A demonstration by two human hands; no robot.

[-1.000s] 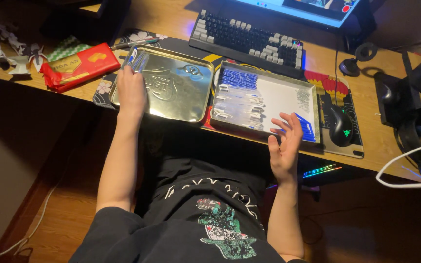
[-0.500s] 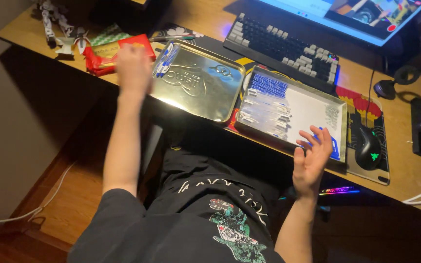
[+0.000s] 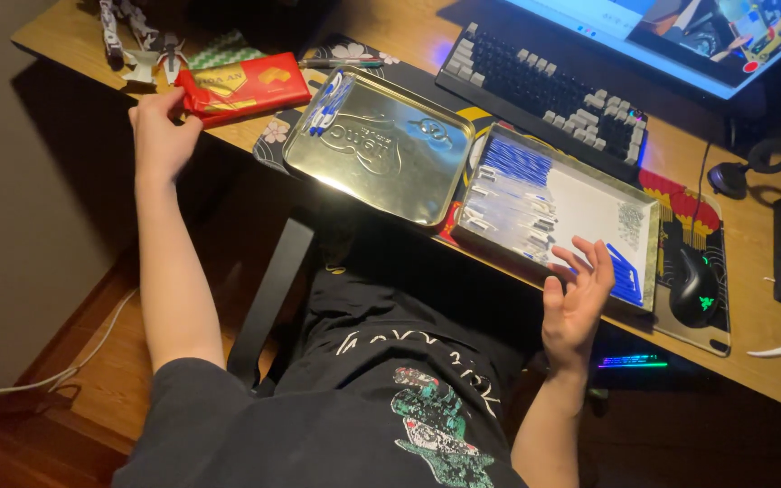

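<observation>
My left hand (image 3: 160,134) reaches to the desk's left edge and grips the near end of a red and gold packet (image 3: 244,85). Beside it lies a shiny metal tin lid (image 3: 377,146), tilted over the desk edge, with a few blue and white pieces in its far corner. To the right sits the tin's tray (image 3: 647,242), filled with several blue and white pieces. My right hand (image 3: 577,303) hovers at the tray's near edge, fingers spread, holding nothing.
A dark keyboard (image 3: 544,89) and a lit monitor (image 3: 680,36) stand behind the tins. A black mouse (image 3: 697,289) rests on a patterned mat at the right. A small white and red figure (image 3: 142,47) stands at the far left corner. A black strap hangs below the desk.
My left hand left the metal lid and moved left to the red packet, taking hold of its end. My right hand stayed by the tray. The view shifted left.
</observation>
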